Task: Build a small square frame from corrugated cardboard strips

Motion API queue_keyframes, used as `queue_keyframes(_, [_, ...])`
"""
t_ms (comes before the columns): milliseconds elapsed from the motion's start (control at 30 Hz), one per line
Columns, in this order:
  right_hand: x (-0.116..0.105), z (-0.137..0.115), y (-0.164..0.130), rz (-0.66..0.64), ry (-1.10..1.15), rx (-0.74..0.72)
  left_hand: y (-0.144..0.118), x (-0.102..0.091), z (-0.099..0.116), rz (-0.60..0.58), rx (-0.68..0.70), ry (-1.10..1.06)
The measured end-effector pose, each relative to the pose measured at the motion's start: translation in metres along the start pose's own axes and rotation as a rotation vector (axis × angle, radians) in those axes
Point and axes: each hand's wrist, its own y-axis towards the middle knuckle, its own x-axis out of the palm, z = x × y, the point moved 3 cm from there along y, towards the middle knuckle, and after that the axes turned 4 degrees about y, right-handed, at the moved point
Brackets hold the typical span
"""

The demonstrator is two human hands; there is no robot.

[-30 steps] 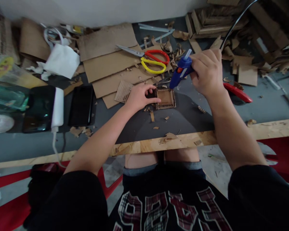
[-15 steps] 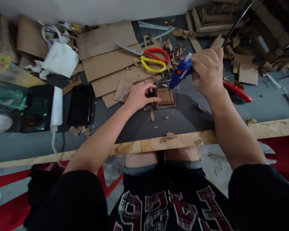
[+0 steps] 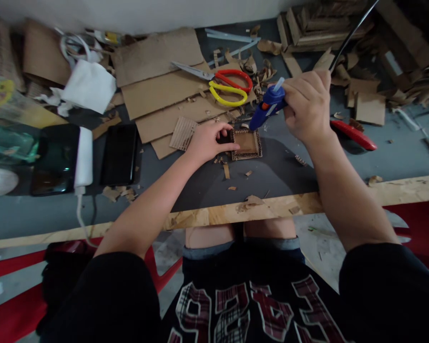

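A small square cardboard tray [image 3: 247, 142] with raised corrugated edges lies on the grey table. My left hand [image 3: 211, 142] grips its left side, thumb on the near-left rim and fingers curled at the far-left corner. My right hand [image 3: 308, 105] is wrapped round a blue hot glue gun [image 3: 269, 107]. The gun's nozzle points down at the far-right corner of the tray; whether it touches the rim I cannot tell. A clear glue stick pokes out of the gun's back end, and a dark cord runs up from behind my right hand.
Scissors [image 3: 232, 87] with red and yellow handles lie on overlapping cardboard sheets [image 3: 160, 97]. A red-handled tool [image 3: 353, 135] is right of my right hand. A black phone [image 3: 118, 155] and a white plug-ended device [image 3: 83, 159] lie left. Cardboard scraps [image 3: 370, 107] and glue sticks [image 3: 232, 39] are scattered behind.
The glue gun's nozzle has shifted slightly left along the tray's far edge. My left hand keeps its hold on the tray.
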Motion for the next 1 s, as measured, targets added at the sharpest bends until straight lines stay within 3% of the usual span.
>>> queue_keyframes(800, [0.0062, -0.0041, -0.0021, -0.184, 0.021, 0.089, 0.0001, -0.0007, 0.0005, -0.023, -0.024, 0.016])
queue_keyframes(1000, [0.0091, -0.0023, -0.0023, -0.147, 0.023, 0.081, 0.0001, -0.0001, -0.0004, -0.017, -0.038, 0.002])
